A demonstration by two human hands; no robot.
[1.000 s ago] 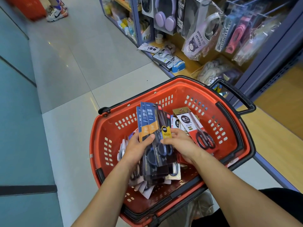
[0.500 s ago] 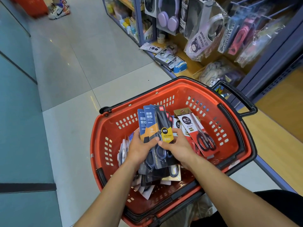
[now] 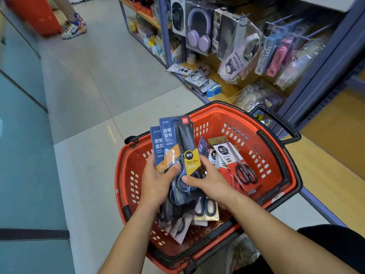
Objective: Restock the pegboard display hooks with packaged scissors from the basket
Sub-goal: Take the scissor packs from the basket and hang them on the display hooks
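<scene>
A red plastic basket with a black handle stands on the floor in front of me, holding several packaged scissors. My left hand grips a fanned stack of blue-and-orange scissor packs, raised above the basket's middle. My right hand pinches the front pack at its lower right, by the scissor handles. A red-and-white scissors pack leans against the basket's right wall. More packs lie flat at the bottom. The pegboard hooks at the upper right carry hanging goods.
Shelving with boxed purple headphones and small goods runs along the right. A wooden shelf base sits right of the basket. Another person's sneakers and a red basket are far up the tiled aisle.
Both hands have lifted the stack of blue packs higher out of the basket. The right hand has slid to the front pack's lower edge.
</scene>
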